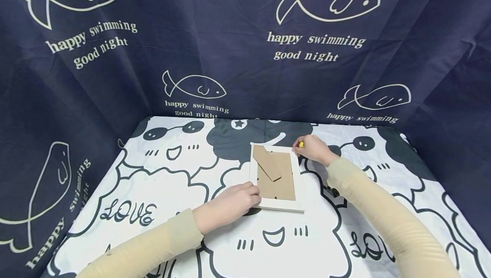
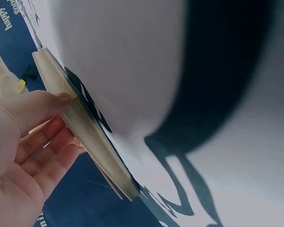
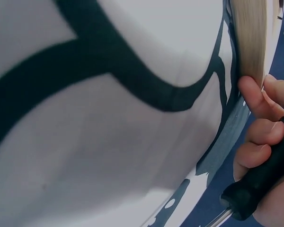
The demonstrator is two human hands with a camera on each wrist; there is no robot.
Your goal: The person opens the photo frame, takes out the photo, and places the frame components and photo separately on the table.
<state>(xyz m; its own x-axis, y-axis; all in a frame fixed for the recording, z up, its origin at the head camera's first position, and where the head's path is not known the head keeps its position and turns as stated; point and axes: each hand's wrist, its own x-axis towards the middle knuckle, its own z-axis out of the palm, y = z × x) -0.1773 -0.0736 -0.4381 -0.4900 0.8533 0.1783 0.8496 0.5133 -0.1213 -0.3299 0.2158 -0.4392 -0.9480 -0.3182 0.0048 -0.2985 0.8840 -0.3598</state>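
Observation:
A white picture frame (image 1: 281, 204) lies back side up on the table, its brown backing board (image 1: 287, 188) and folded stand leg (image 1: 270, 165) showing. At its near left corner my left hand (image 1: 234, 201) grips the border; the left wrist view shows the thumb on the frame's wooden side (image 2: 102, 142) and the other fingers beyond it. My right hand (image 1: 312, 148) pinches the far right corner between thumb and index finger. That same hand holds a screwdriver (image 3: 258, 182) with a black handle and yellow end (image 1: 301, 144) under its curled fingers, the metal shaft pointing away from the frame.
A white cloth (image 1: 168, 201) with black cartoon drawings covers the table. Dark blue curtains (image 1: 245, 56) with fish prints hang at the back and on both sides. Small dark pieces (image 1: 333, 191) lie on the cloth beside the right forearm.

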